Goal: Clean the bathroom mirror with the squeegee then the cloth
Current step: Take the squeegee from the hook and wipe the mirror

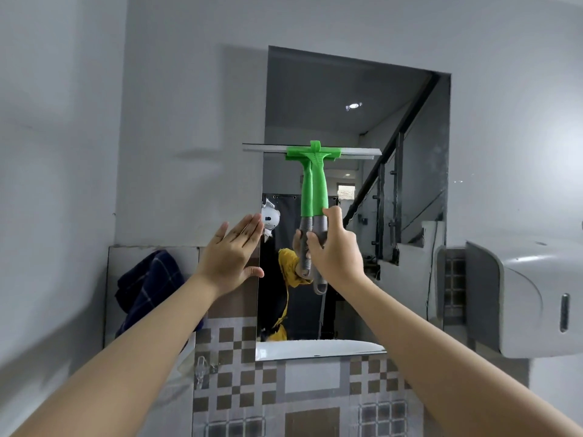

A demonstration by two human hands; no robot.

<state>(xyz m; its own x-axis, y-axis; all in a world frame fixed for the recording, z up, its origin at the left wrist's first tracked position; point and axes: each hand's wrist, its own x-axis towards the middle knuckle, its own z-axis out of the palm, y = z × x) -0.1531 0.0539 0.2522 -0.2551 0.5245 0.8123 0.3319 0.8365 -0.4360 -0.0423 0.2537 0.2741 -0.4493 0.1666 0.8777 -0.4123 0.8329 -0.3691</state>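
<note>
Hands: right hand (334, 244) grips the grey lower handle of the squeegee (312, 190), fingers curled round it; left hand (232, 252) is flat with straight fingers, set against the left edge of the mirror (407, 216), holding nothing.
Squeegee position: about mid-height on the glass, toward the left half, with the blade (356, 152) seemingly laid on the surface.
Squeegee axis: handle runs near upright, green head up and grey grip down; the blade's long axis lies across it, near level.
Blade overhang: its left end reaches past the mirror's left edge, over the grey wall (189, 105).
Risk, missed strip: glass above the blade and on the right side probably remains to be wiped; one pull from here would leave both untouched.
Risk, streaks: a tilt of the wrist would lift one blade end, and the overhanging end could catch on the mirror's edge.
Risk, smudges: the left palm at the edge may leave marks for the cloth to remove.
Cloth: a dark checked cloth (148, 282) hangs on the wall left of the mirror, well apart from both hands.
Nearby: a white dispenser (520, 298) is mounted to the right.
</note>
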